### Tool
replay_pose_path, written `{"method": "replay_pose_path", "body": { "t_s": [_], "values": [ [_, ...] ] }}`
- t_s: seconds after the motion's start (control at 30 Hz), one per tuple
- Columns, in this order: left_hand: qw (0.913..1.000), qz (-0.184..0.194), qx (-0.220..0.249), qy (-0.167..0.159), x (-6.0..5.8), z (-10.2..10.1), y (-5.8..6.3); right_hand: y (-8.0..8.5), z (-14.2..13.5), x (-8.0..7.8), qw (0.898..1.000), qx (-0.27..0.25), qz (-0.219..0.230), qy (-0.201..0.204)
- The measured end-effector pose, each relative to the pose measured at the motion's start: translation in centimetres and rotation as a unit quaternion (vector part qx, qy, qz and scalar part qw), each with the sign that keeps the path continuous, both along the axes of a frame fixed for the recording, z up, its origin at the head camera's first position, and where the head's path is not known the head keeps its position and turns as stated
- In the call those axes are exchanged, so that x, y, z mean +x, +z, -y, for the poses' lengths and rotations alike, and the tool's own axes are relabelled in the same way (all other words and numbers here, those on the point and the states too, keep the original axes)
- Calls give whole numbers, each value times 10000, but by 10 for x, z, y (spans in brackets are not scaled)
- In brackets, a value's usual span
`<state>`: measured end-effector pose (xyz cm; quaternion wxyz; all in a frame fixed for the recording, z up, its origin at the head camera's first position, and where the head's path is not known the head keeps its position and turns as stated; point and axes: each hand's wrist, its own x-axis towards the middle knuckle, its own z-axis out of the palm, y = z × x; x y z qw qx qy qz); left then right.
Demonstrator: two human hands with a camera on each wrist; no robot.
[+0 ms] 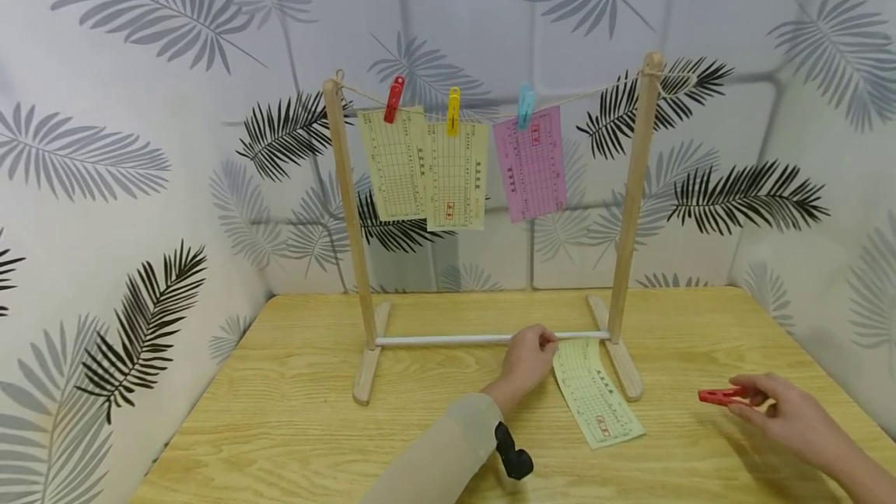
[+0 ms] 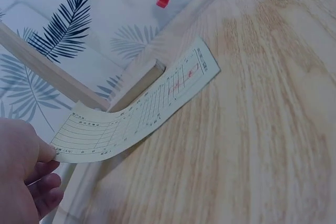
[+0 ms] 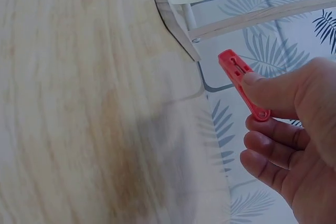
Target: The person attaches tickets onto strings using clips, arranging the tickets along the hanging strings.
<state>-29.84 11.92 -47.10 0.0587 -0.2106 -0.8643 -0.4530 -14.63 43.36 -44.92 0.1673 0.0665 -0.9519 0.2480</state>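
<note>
My left hand [image 1: 528, 360] pinches one corner of a pale yellow printed slip [image 1: 595, 395] at the foot of the wooden rack. In the left wrist view the slip [image 2: 136, 116] curves from the raised corner down toward the tabletop. My right hand [image 1: 787, 414] holds a red clothespin [image 1: 721, 396] between thumb and fingers, over the right side of the table. Seen from the right wrist, the clothespin [image 3: 242, 83] points away from the palm. Higher up, a string carries two yellow slips [image 1: 455, 177] and a pink slip [image 1: 530, 166].
A red clothespin [image 1: 394, 99], a yellow clothespin [image 1: 453, 111] and a light blue clothespin [image 1: 526, 106] grip the hung slips. The rack has two wooden posts [image 1: 633, 201], feet and a white crossbar [image 1: 448, 340]. Behind the wooden table [image 1: 280, 411] stands a leaf-patterned backdrop.
</note>
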Motion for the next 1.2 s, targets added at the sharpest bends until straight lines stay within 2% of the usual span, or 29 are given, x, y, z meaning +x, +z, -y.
{"method": "replay_pose_path", "body": {
  "t_s": [0.17,0.33,0.53,1.03,1.2],
  "values": [
    [9998,67,169,-72,4,2,6,6,5,-2,9998,-5,129,-140],
    [9996,109,209,-153,6,1,10,10,8,-3,9999,-18,143,-39],
    [9986,22,399,-353,4,-2,16,21,9,-7,9998,69,-183,106],
    [9981,-409,295,-364,6,-5,41,44,17,-14,9981,240,-517,228],
    [9964,-629,346,-454,6,-4,51,52,20,-19,9935,328,-1020,373]
  ]
}}
